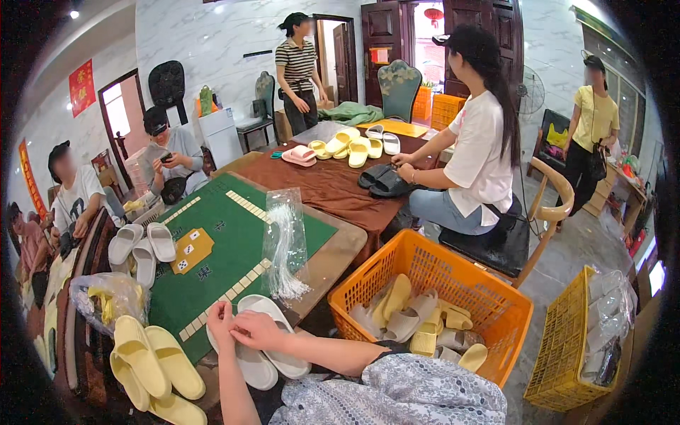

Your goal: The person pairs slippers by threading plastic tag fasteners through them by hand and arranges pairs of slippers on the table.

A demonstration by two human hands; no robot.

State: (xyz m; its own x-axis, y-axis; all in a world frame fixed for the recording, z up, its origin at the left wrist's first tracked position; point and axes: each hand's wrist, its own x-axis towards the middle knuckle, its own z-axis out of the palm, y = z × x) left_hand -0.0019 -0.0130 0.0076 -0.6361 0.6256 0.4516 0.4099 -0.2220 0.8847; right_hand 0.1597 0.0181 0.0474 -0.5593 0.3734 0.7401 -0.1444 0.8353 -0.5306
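And there it was, biggest of all, the counter (341, 244) with its green mat (237, 227), filling the middle of the room! Beyond it, a second surface wore a brown cloth (329, 191), where a person in a white top (478, 152) sat with both hands at a pair of dark slippers (389, 185). Close by on the right, an orange basket (485, 280) held yellow and greyish slippers, and farther right stood a yellow crate (556, 347) with clear-wrapped goods in it. Over on the left, yellow slippers (142, 358) lay heaped, just beside a crumpled clear bag (88, 301)! A clear packet of thin white strands (285, 244) lay across the mat's right side. Then the main action: pale slippers (292, 360) at the counter's near edge, right under the hands! The left hand (222, 326) and the right hand (258, 331) met above them, fingers (241, 333) curled and drawn together at the tips; whether they pinched anything, I couldn't tell, as the hands seemed to cover the spot. Smaller yet, cream tiles (234, 292) lined the mat, and tiniest of all, white dice (190, 248) sat on an orange panel
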